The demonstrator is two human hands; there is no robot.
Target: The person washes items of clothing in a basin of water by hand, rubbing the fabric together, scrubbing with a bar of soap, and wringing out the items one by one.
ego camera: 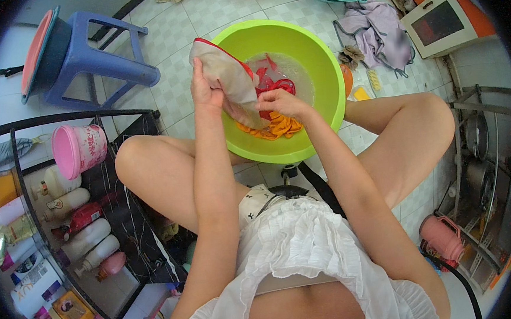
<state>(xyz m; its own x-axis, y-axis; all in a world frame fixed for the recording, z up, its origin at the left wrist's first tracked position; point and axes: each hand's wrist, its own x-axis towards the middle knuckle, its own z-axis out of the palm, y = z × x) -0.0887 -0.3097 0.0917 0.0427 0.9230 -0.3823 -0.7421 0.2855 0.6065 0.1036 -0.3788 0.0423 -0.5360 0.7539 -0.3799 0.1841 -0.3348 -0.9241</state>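
Observation:
A lime-green plastic basin (319,53) stands on the tiled floor between my knees, with cloudy, sudsy water (305,73) inside. Over its left side my left hand (206,89) grips a wet, pale cloth item with red edging (232,74); it hangs down into the basin. My right hand (280,103) pinches the right edge of that same cloth, fingers bent together. Beneath the right hand, a red cloth (272,80) lies partly in the water. A bunched orange-yellow cloth (275,127) rests nearer me on the basin's bottom.
Right of the basin lie a yellow brush (373,80), a yellow soap bar (360,93) and a crumpled lilac cloth (373,31). A blue plastic stool (102,59) stands left. A rack with bottles and a pink bucket (79,150) is beside my left knee; a metal rack (459,154) is right.

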